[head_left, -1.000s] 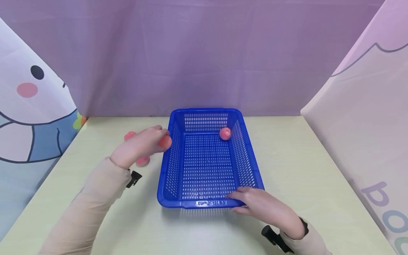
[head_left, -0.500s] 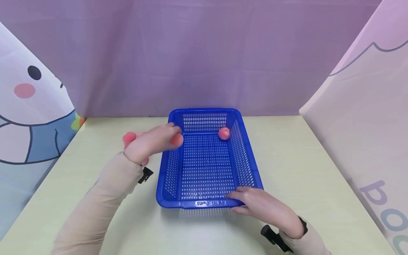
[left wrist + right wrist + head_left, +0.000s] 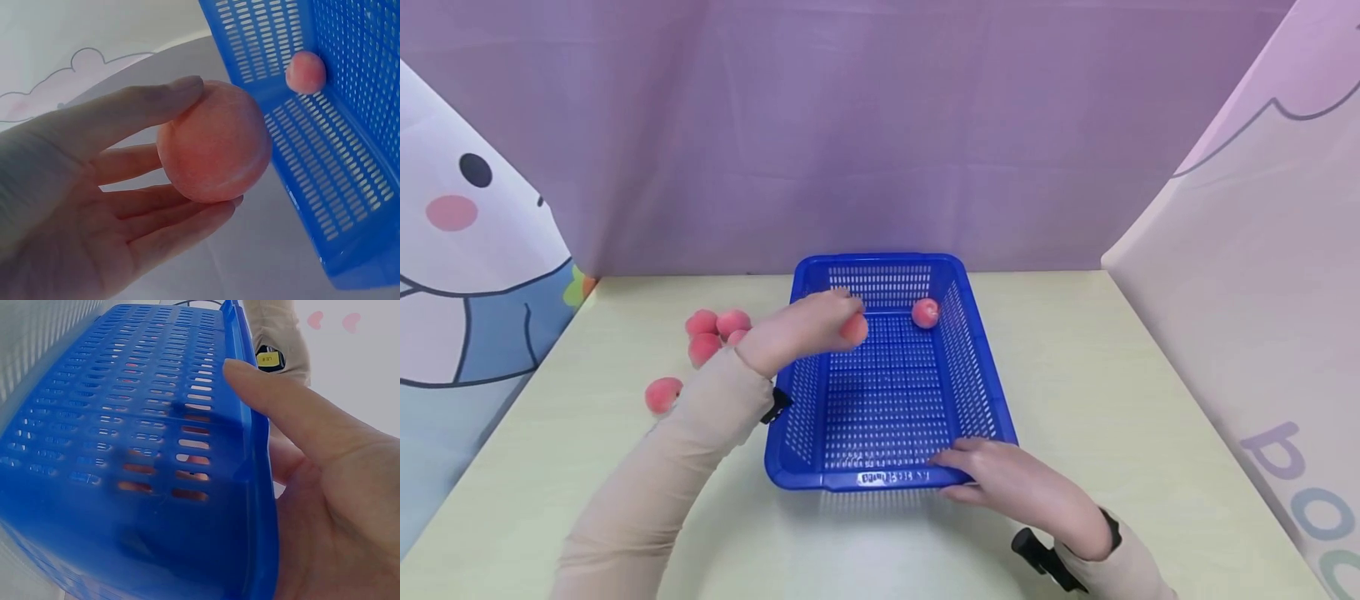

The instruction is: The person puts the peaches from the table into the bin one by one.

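Pink peach pinched in left hand, at 11 o'clock over upright blue slotted basket, gripped at 5 o'clock.

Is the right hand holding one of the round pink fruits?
No, the right hand grips the near rim of the blue perforated plastic basket.

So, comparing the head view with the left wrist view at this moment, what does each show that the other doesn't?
Only the head view shows the right hand gripping the near rim of the blue basket, and five loose peaches on the table to its left, one partly hidden.

Only the left wrist view shows the palm side of the left hand.

Both share that hand holding a peach, plus the basket with one other peach inside.
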Available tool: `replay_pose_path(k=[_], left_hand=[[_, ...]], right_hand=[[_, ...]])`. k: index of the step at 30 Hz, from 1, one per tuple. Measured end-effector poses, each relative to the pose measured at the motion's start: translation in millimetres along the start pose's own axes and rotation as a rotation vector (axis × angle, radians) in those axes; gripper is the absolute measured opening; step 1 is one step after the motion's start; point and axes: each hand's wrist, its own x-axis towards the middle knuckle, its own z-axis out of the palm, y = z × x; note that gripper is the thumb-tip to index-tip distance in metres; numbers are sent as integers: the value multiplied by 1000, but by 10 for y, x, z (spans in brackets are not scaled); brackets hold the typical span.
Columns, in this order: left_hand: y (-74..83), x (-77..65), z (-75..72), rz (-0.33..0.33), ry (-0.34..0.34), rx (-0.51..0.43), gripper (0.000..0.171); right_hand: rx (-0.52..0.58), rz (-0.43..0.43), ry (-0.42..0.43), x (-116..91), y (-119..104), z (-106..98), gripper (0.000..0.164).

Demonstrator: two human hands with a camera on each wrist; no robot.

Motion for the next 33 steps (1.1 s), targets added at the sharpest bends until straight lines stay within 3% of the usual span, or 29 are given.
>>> replay_pose_path(k=[5, 11, 27, 33], left_hand=[[33, 117, 42, 19, -16, 5, 25], [86, 261, 57, -3, -71, -28, 32], [276, 583, 195, 23, -98, -134, 37], [315, 708, 254, 39, -104, -120, 40]], right_hand=[[-1, -5, 2, -2, 2, 5, 26], [4, 9, -11, -3, 3, 5, 27], [7, 13, -20, -13, 3, -6, 27], [3, 4, -3, -15, 9, -3, 27]])
